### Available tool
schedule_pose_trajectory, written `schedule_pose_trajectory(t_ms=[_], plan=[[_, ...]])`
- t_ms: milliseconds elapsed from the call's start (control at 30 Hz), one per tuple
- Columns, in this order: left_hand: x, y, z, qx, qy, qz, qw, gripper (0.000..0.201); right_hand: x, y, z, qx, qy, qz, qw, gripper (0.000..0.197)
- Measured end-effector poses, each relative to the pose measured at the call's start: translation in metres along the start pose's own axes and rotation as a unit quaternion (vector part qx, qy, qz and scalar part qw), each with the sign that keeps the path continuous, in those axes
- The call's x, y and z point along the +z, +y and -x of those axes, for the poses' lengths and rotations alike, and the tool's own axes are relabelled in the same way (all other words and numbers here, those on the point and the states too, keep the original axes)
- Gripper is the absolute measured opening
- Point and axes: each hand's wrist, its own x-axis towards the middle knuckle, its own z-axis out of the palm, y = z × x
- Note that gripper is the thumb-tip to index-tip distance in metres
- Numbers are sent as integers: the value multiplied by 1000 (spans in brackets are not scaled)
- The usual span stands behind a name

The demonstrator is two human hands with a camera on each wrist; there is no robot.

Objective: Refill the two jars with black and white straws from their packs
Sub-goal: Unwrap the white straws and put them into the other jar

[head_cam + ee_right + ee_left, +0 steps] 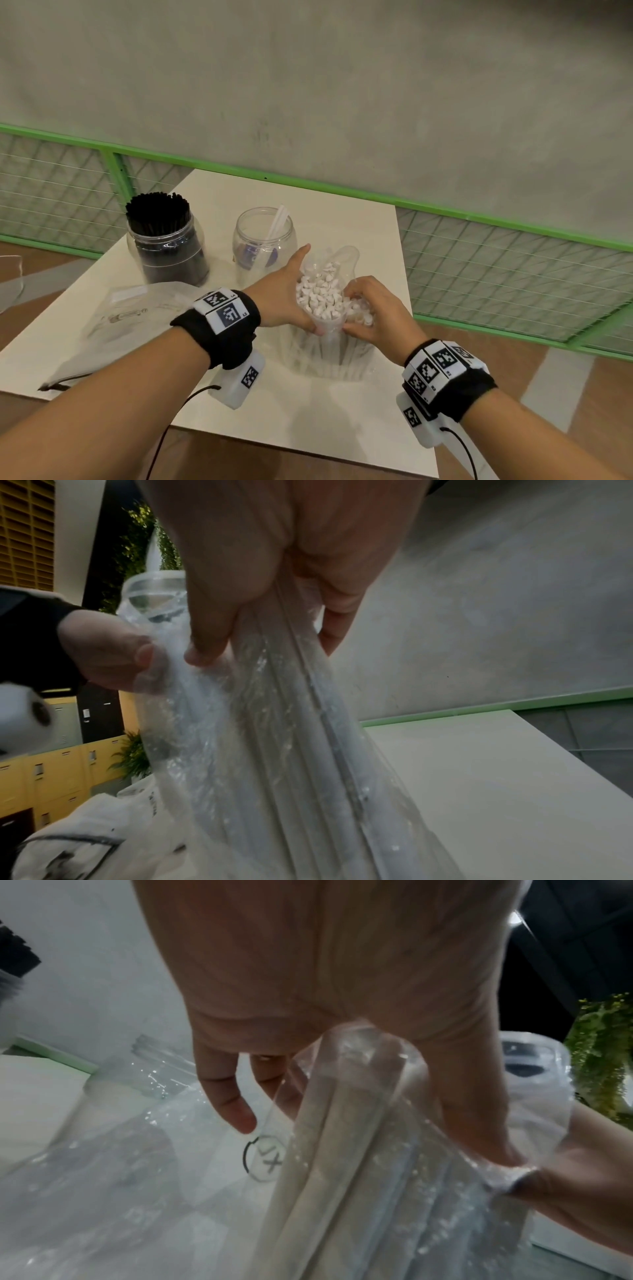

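A clear pack of white straws (pixel 329 356) stands upright on the white table (pixel 370 240), its mouth open and the straw tops (pixel 320 291) showing. My left hand (pixel 294 294) holds the pack's left side, thumb pinching the plastic (pixel 359 1204) near the rim. My right hand (pixel 370 311) is curled round a bunch of white straws (pixel 291 723) at the right of the mouth. Behind stands a clear jar (pixel 253 246) with two or three white straws leaning in it. Left of it a jar (pixel 171 250) is packed full of black straws.
An empty clear pack (pixel 137 308) lies flat on the table's left part, beside my left wrist. A green mesh fence (pixel 479 267) runs behind and to the right of the table. The table's near edge (pixel 308 445) is under my forearms, and wrist-camera cables hang there.
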Motion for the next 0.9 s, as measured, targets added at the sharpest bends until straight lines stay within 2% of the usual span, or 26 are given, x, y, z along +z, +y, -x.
schedule_pose_trajectory(t_ms=[200,300,400,467,567,633,700,800,900], plan=[[3,5,1,24,-15,-107,994,134,2,1,4,25,7,2,1000,51],[6,6,3,20,-8,-139,990,124,6,1,6,-6,53,59,997,52],[10,3,2,23,34,-140,989,108,1,-4,8,14,98,105,989,53],[11,0,1,17,48,-139,989,101,-11,-8,10,21,61,136,989,48],[7,-2,0,6,62,-134,989,98,-37,-8,13,56,-82,114,988,52],[6,-1,-1,3,61,-133,989,99,-51,-6,10,75,-129,90,985,48],[6,2,-1,6,56,-133,989,99,-53,-5,4,65,-113,106,986,38],[9,3,-2,7,52,-140,989,100,-42,-1,-2,36,-52,132,989,25],[12,2,-3,-2,59,-153,987,104,-29,6,0,1,38,149,988,26]])
